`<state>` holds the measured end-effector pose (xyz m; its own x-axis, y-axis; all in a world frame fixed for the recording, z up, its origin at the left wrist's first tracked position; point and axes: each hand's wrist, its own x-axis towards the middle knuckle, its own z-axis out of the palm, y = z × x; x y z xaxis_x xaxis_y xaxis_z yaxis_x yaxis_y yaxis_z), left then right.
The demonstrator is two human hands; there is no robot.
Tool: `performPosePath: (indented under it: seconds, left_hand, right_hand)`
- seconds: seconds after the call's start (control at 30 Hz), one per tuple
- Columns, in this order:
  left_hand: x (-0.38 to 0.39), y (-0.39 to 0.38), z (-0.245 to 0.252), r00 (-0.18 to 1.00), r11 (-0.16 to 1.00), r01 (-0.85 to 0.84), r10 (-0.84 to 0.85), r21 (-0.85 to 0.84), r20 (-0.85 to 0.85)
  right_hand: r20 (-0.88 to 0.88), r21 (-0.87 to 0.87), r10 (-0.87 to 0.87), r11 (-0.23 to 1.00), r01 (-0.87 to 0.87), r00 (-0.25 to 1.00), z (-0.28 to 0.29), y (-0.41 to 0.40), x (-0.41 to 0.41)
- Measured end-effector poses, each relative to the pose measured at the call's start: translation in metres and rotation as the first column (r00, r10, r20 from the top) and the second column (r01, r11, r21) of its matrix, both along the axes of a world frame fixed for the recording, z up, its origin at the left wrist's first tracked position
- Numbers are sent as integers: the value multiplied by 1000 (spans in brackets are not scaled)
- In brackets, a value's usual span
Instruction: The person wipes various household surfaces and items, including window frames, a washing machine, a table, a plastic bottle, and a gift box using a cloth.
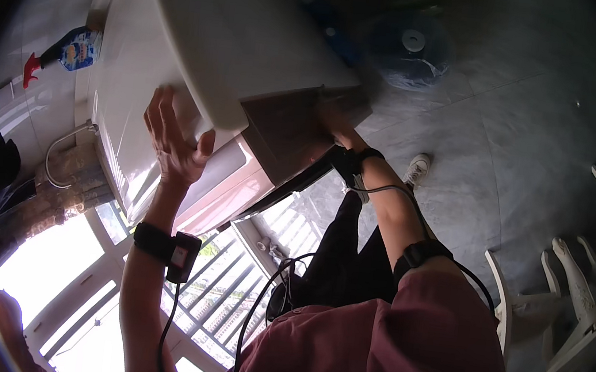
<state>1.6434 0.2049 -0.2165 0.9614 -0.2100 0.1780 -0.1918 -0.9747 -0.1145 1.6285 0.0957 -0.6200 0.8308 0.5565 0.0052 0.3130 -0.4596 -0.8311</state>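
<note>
A large white household appliance (142,52) with a glossy, pinkish-brown front panel (282,134) stands before me. My left hand (176,144) is raised over its pale top, fingers spread and nothing held. The left thumb lies by the rounded corner of a broad white panel (200,75); whether it touches is unclear. At the far end of the glossy panel is my right hand (335,121), blurred and in shadow. Its fingers seem to lie against the panel, but their grip is hidden. Both forearms wear black straps with cables.
A spray bottle (76,49) with a red trigger stands beyond the appliance, near a curved pale pipe (50,158). What looks like a clear water jug (409,52) is on the grey floor (464,133). White furniture legs (555,303) are at right, a barred window (225,288) below.
</note>
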Motion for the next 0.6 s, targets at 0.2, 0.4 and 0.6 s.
performPosePath:
  seconds: [0.2, 0.4, 0.6]
  left_hand:
    - [0, 2, 0, 1000, 1000, 16, -16, 4, 25]
    - [-3, 10, -3, 998, 1000, 22, -23, 13, 53]
    - [-7, 14, -2, 998, 1000, -26, 25, 11, 49]
  right_hand:
    - [-185, 324, -360, 856, 402, 915, 68, 2, -12]
    - [-316, 502, -247, 776, 382, 916, 238, -44, -35]
    - [-783, 544, 170, 653, 526, 599, 275, -107, -47]
